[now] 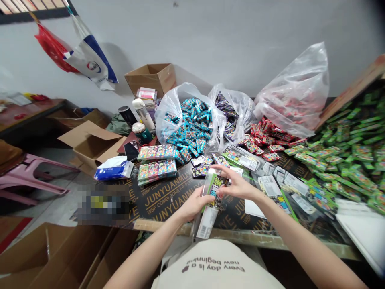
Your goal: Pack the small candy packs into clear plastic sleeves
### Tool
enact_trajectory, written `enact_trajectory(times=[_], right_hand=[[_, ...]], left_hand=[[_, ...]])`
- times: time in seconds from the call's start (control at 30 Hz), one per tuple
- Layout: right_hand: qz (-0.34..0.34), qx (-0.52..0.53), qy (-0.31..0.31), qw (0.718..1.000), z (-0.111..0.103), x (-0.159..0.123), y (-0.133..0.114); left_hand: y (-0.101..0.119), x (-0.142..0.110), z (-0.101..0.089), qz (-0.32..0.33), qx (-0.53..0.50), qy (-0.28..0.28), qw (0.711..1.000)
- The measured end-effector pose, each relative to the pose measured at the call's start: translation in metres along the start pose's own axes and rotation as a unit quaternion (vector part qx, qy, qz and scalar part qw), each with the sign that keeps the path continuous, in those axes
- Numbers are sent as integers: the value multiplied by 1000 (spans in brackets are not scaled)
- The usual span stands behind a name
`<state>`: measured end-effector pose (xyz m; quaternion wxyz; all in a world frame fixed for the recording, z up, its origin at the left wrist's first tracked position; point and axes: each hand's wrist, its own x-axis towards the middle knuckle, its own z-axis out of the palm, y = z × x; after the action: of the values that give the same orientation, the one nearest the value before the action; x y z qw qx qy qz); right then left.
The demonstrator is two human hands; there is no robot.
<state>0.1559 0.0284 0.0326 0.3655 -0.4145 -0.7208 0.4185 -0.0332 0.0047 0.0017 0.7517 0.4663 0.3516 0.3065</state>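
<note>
Both my hands hold one clear plastic sleeve (209,212) with small printed packets inside, above the near edge of the dark board table (168,200). My left hand (195,202) grips its left side from below, fingers closed round it. My right hand (236,184) pinches the sleeve's upper part, fingers pressed on a packet (217,185) at its mouth. Just beyond my hands lie loose dark packets (200,168) and two filled flat packs (156,160).
Open clear bags of blue packets (189,124), dark packets (230,114) and red packets (288,104) stand at the back. Green packets (345,160) heap on the right. Tissue pack (114,168), flasks (141,116) and cardboard boxes (93,144) are left; a pink chair (33,172) stands far left.
</note>
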Motion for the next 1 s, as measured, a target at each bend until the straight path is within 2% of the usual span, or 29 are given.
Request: enact_trajectory(times=[0.07,0.13,0.2,0.27,0.3,0.37,0.43,0.47,0.57,0.63,0.73,0.8,0.87,0.93,1.0], right_hand=[[15,34,106,994,5,-2,6],[68,93,160,980,13,-6,14],[143,162,122,969,21,-12,20],[187,199,68,960,28,-16,24],[191,202,66,958,30,-17,25],[187,200,104,956,33,-18,28],[199,222,123,947,36,-21,31],[212,243,104,941,38,-25,33],[251,294,-2,922,47,-41,43],[255,298,-34,920,52,-53,52],[237,285,-27,928,50,-60,60],[212,267,22,940,46,-54,57],[190,250,130,940,42,-41,49],[176,224,264,922,42,-26,40],[159,188,361,899,45,-14,34]], left_hand=[[-4,2,-1,-21,-34,30,999],[-7,3,-2,-24,-57,49,997],[-10,6,-4,-1,-40,46,998],[-11,9,-6,35,29,43,998],[-12,11,-7,52,72,48,995],[-15,15,-8,77,141,68,985],[-19,21,-9,94,169,100,976],[-21,24,-10,102,171,124,972],[-30,31,-13,113,150,190,964],[-37,32,-17,99,113,167,974],[-44,27,-22,67,44,77,994],[-46,23,-20,63,32,53,996],[-46,20,-13,68,56,49,995],[-43,19,-1,78,90,55,991],[-39,21,13,101,86,87,987]])
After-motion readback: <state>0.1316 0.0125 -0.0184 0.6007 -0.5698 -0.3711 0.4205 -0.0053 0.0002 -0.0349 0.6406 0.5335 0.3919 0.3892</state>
